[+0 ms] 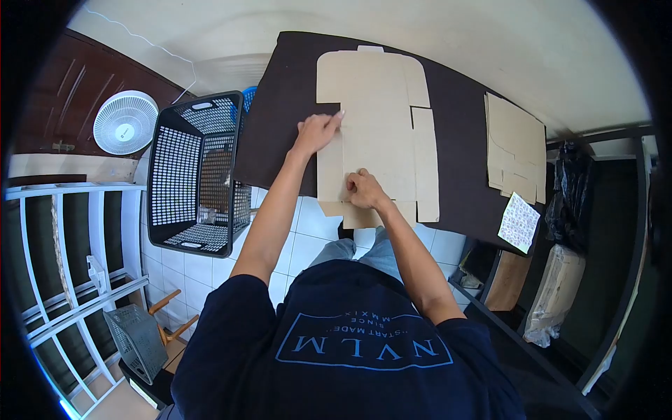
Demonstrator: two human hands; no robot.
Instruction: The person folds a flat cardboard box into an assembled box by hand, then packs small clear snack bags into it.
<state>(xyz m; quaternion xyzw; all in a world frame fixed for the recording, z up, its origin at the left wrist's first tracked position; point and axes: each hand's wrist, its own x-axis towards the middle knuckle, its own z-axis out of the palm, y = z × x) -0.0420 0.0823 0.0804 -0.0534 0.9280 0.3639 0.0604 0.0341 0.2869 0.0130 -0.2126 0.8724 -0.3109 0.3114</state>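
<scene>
Off the table's (462, 140) left edge, a black basket (199, 175) is seen. The cardboard sheet (378, 105) is pressed flat mid-table by the open left hand (316, 133), and its near edge is pinched by the closed right hand (364, 189). A fold seems in hand; firm pressure along the crease is called for.

Both hands press on a flat cardboard sheet (378, 133) lying on the dark bench (287, 119): left hand (317, 132) at its left edge, right hand (364, 189) near its front.
</scene>
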